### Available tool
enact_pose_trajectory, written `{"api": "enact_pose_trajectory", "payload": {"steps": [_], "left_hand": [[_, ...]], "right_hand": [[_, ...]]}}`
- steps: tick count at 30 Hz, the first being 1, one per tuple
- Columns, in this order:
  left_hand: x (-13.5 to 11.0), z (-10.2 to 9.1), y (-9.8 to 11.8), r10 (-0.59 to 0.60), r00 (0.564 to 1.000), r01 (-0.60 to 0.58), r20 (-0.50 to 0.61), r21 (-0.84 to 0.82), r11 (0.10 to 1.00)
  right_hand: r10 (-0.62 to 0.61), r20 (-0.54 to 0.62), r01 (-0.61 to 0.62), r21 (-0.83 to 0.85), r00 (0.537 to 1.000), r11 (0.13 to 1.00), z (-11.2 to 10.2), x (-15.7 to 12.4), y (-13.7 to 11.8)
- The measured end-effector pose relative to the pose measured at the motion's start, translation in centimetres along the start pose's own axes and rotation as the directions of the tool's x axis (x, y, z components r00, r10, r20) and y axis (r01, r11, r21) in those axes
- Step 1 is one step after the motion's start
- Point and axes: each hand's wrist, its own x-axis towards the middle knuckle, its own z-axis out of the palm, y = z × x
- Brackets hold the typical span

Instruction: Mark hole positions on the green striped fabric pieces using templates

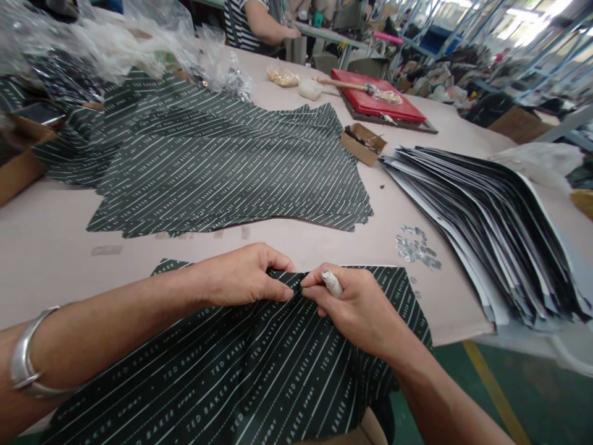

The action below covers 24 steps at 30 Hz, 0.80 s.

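Note:
A dark green sheet (241, 377) printed with white striped lettering lies in front of me over the table's near edge. My left hand (245, 275) pinches its far edge, fingers closed on the paper. My right hand (356, 306), one finger wrapped in white tape, pinches the same edge right beside it; the fingertips of both hands almost touch. A metal bracelet (25, 364) sits on my left wrist.
A spread pile of the same printed sheets (222, 161) lies further back. A fanned stack of dark sheets (491, 216) fills the right side. Small shiny metal pieces (417, 247) lie near it. A small cardboard box (364, 143), red board (377, 99) and plastic bags (139, 37) sit behind; another person (254, 21) works opposite.

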Motion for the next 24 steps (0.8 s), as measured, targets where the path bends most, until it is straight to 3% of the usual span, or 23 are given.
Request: {"api": "enact_pose_trajectory", "payload": {"steps": [3, 8, 14, 19, 21, 24], "left_hand": [[-0.3, 0.3, 0.1, 0.048, 0.998, -0.043, -0.038, 0.123, 0.992], [-1.4, 1.8, 0.6, 0.192, 0.965, -0.112, -0.181, 0.376, 0.920], [-2.2, 3.6, 0.0, 0.428, 0.867, -0.179, -0.256, 0.640, 0.747], [-2.3, 4.4, -1.1, 0.608, 0.743, -0.192, -0.280, 0.782, 0.594], [-2.4, 4.4, -1.3, 0.698, 0.665, -0.143, -0.265, 0.872, 0.467], [-2.8, 3.7, -1.1, 0.824, 0.546, -0.022, -0.149, 0.981, 0.192]], "right_hand": [[-0.042, 0.013, 0.043, -0.033, 0.999, 0.999, 0.0, 0.0, 0.1], [-0.283, -0.101, 0.252, -0.240, 0.954, 0.937, -0.6, -0.3, 0.6], [-0.314, 0.016, 0.307, -0.268, 0.949, 0.913, -0.9, -1.2, 0.5], [-0.452, -0.077, 0.388, -0.399, 0.889, 0.831, 0.4, -2.1, 0.9], [-0.495, -0.107, 0.393, -0.474, 0.863, 0.788, 0.8, -2.1, 1.1], [-0.540, -0.112, 0.382, -0.589, 0.834, 0.712, 1.0, -1.6, 1.1]]}}
